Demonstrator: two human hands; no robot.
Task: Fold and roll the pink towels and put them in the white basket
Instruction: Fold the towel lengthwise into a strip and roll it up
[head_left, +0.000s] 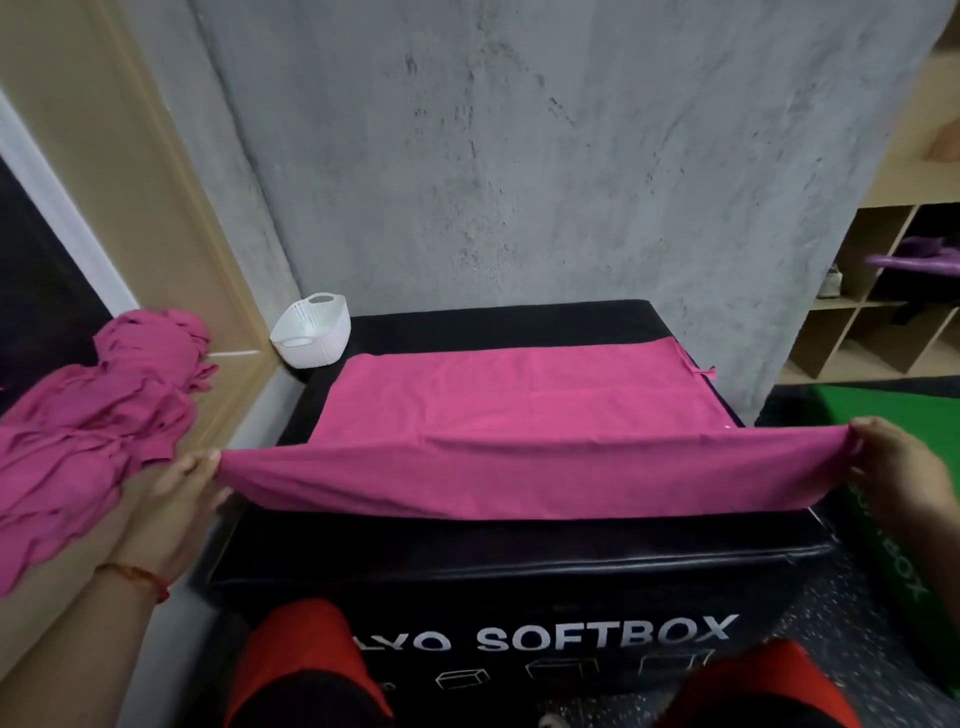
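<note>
Our left hand (174, 501) and right hand (896, 467) pinch the near corners of the towel (519, 415), fingers (203, 461) curled on cloth. The basket (312, 332) sits at eleven o'clock, the pile (93, 426) at nine.

— Where does the towel (519, 410) lie?
— Spread on top of the box (493, 551). Its near edge is lifted off the top, with the left hand (176, 499) pinching the left corner and the right hand (893, 467) the right one.
— And the basket (317, 345)?
— At the box's far left corner, just beyond the towel and apart from it.
— The other towels?
— A heap of towels (104, 415) lies left of the box, on the ledge (228, 374), beside the left hand.
— What's behind?
— The wall (519, 156), directly behind the box. The shelf unit (862, 322) stands far right, and a second box (893, 410) is to the right.
</note>
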